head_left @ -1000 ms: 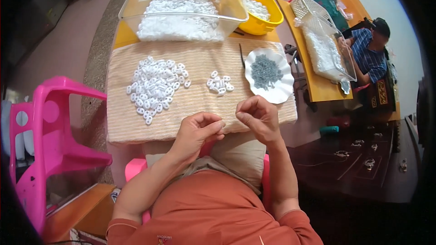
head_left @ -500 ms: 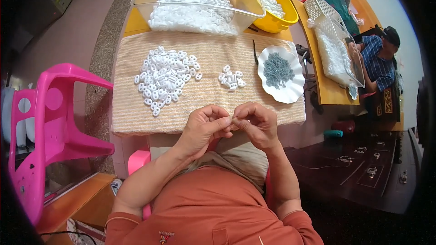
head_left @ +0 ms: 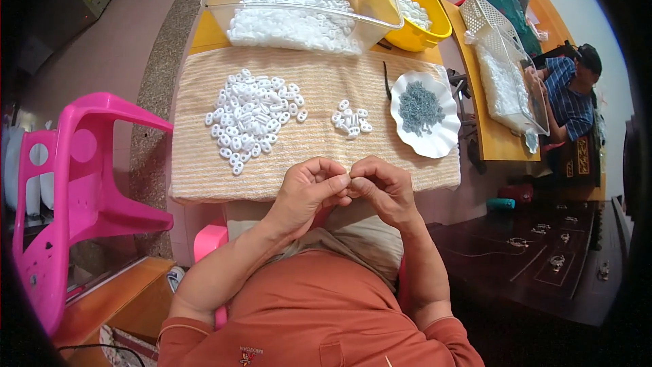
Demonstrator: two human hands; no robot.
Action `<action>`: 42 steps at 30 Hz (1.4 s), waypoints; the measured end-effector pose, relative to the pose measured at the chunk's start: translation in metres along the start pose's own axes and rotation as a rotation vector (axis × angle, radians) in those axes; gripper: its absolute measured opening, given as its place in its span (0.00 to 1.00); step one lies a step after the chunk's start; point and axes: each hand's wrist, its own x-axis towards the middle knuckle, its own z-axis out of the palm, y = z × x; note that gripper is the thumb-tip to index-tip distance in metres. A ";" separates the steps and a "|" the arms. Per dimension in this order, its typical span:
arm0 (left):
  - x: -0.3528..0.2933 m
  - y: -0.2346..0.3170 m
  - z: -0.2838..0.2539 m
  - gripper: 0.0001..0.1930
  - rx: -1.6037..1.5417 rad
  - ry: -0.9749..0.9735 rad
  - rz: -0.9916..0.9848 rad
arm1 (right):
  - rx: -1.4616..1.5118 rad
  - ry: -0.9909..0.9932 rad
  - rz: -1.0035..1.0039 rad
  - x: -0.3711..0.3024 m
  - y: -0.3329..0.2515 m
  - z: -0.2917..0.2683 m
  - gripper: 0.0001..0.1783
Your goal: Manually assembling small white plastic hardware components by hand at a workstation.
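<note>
My left hand (head_left: pixel 314 187) and my right hand (head_left: pixel 382 190) meet over my lap at the towel's near edge. Both are closed in a pinch, thumbs against fingertips. Whatever lies between the fingertips is too small and covered to make out. Beyond them, on the striped towel (head_left: pixel 319 85), is a small cluster of white oval pieces with holes (head_left: pixel 351 120). A bigger heap of the same white pieces (head_left: pixel 251 115) lies to the left. On the right, a white wavy-rimmed plate (head_left: pixel 439 148) bears a mound of small grey-blue translucent parts (head_left: pixel 421 107).
Along the table's far side stand a clear plastic bin (head_left: pixel 305 7) of white pieces and a yellow basin (head_left: pixel 435 35). A pink plastic chair (head_left: pixel 102 170) is at left. At right, a person in a dark striped shirt (head_left: pixel 569 92) sits by another table with a clear bin (head_left: pixel 506 85).
My hands keep their pinch with barely any shift of the fingers. The table and things on it appear slightly further right, as the view has turned a little.
</note>
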 end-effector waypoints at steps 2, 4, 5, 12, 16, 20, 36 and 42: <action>0.000 0.000 0.000 0.06 -0.006 0.011 -0.005 | 0.004 0.013 0.018 -0.001 0.001 0.001 0.04; 0.001 0.000 0.001 0.07 0.007 0.035 -0.009 | 0.074 0.051 0.066 -0.001 0.003 0.002 0.03; 0.001 0.000 0.000 0.07 0.008 0.036 -0.010 | 0.075 0.051 0.066 0.000 0.003 0.002 0.03; 0.003 -0.002 -0.003 0.09 0.031 0.041 -0.008 | 0.102 0.154 0.119 0.001 0.008 0.009 0.05; 0.003 -0.002 -0.002 0.09 0.045 0.067 -0.019 | 0.076 0.162 0.119 0.001 0.009 0.010 0.05; 0.004 -0.002 -0.004 0.09 0.046 0.078 -0.022 | 0.065 0.151 0.118 0.002 0.009 0.009 0.05; 0.003 -0.003 0.001 0.10 0.059 0.134 0.016 | -0.070 0.095 0.014 0.003 0.017 0.005 0.01; 0.003 -0.007 -0.001 0.10 0.100 0.128 0.071 | -0.067 0.099 0.019 0.003 0.013 0.007 0.01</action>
